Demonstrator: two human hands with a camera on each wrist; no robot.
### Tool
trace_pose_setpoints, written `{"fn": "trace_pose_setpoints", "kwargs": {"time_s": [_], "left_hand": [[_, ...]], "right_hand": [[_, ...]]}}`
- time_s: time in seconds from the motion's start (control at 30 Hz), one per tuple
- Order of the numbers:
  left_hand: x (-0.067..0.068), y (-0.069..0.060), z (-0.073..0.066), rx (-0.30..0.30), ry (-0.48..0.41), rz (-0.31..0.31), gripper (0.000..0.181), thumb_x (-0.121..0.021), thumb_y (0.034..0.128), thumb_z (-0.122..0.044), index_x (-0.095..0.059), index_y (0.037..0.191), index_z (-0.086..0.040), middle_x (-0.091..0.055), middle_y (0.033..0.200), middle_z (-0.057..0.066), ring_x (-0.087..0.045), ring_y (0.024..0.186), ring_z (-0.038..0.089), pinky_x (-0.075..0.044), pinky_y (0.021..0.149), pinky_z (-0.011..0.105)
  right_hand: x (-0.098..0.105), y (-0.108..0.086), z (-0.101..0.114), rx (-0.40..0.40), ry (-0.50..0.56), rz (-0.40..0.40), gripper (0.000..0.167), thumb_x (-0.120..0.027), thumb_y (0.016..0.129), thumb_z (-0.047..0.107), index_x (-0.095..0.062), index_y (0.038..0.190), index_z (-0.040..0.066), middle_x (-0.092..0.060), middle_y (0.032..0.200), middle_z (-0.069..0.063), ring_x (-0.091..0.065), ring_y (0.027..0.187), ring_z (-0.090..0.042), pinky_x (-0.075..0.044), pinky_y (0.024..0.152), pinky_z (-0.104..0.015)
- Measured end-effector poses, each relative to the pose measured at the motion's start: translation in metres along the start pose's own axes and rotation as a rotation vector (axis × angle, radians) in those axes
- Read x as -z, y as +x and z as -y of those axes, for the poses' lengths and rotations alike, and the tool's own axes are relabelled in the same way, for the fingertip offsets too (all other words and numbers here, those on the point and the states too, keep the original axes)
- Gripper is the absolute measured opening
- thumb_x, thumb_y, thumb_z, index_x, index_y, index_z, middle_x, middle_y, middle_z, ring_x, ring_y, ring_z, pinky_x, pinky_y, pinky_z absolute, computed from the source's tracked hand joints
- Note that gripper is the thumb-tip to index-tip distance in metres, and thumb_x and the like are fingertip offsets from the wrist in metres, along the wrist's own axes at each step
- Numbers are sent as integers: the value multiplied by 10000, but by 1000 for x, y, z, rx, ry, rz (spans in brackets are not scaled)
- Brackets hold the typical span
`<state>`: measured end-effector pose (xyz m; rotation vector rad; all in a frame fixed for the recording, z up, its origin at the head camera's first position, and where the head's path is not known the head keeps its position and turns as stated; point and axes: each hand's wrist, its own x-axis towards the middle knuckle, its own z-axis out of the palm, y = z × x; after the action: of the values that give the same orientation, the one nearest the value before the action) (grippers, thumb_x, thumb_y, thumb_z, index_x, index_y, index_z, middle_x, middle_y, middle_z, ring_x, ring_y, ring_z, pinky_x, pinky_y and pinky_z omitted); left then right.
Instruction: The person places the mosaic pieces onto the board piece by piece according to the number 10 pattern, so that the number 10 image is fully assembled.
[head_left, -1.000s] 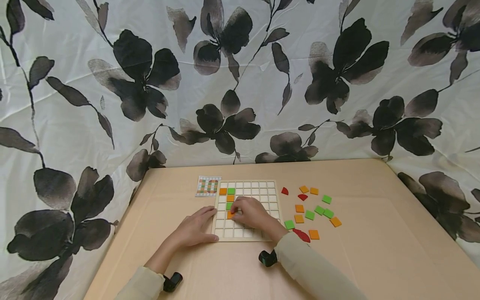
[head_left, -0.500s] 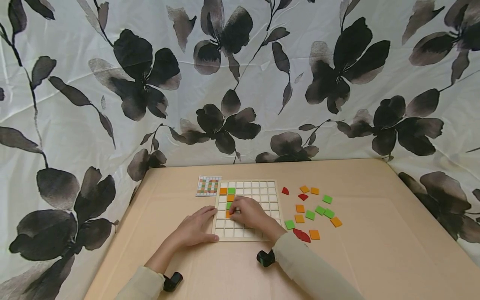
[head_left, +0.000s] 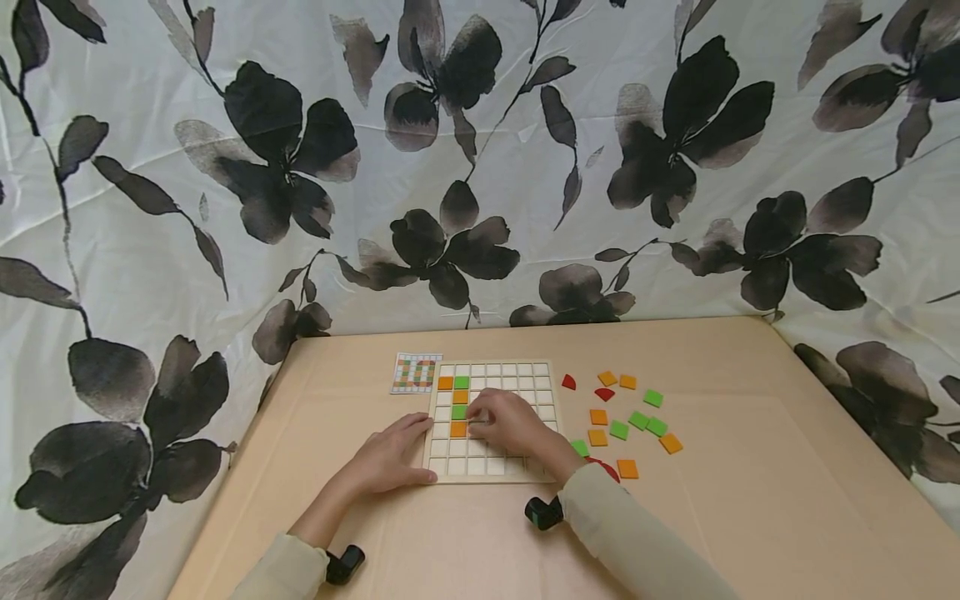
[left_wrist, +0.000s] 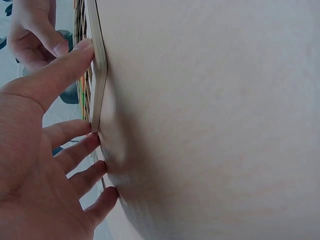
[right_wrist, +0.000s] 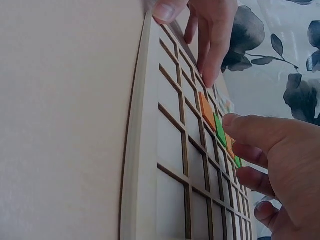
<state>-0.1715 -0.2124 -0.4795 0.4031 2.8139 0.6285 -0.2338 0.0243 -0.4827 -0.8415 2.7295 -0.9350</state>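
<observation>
A wooden grid board (head_left: 491, 479) lies on the table, with square orange and green tiles in its left columns. My left hand (head_left: 390, 458) rests against the board's left side; in the left wrist view its thumb and fingertips (left_wrist: 102, 197) touch the edge. Just right of the lowest orange tile (head_left: 458, 429) hovers my right hand (head_left: 510, 425). In the right wrist view its fingers are loosely bent, thumb apart from them, beside the green tile (right_wrist: 219, 130), and nothing shows between them.
A small printed pattern card (head_left: 415, 372) lies at the board's upper left corner. Loose orange tiles (head_left: 627, 469), green tiles (head_left: 618, 430) and red rounded pieces (head_left: 569, 382) are scattered right of the board. A floral cloth (head_left: 450, 167) hangs behind the table.
My right hand has come away from the lowest orange tile and shifted slightly right, leaving that tile in its cell. My left hand has stayed in place.
</observation>
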Motion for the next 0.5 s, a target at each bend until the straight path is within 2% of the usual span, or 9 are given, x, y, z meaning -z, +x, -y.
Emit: {"fn": "trace_pose_setpoints", "kwargs": {"time_s": [0.13, 0.5], "left_hand": [[0, 0, 0, -6, 0, -3, 857, -800, 730, -482, -463, 1436, -133, -398, 1524, 48, -384, 1407, 289, -355, 1068, 592], [-1, 0, -1, 0, -5, -8, 863, -806, 726, -474, -461, 1438, -130, -393, 1528, 47, -376, 1413, 290, -345, 1081, 587]], "right_hand": [[5, -4, -3, -1, -12, -2, 166, -738, 858, 282, -731, 1007, 208, -659, 953, 85, -505, 695, -67, -418, 627, -215], [21, -14, -13, -68, 32, 20, 227, -741, 855, 288, -735, 1061, 193, -665, 979, 64, -541, 794, -137, -440, 643, -219]]}}
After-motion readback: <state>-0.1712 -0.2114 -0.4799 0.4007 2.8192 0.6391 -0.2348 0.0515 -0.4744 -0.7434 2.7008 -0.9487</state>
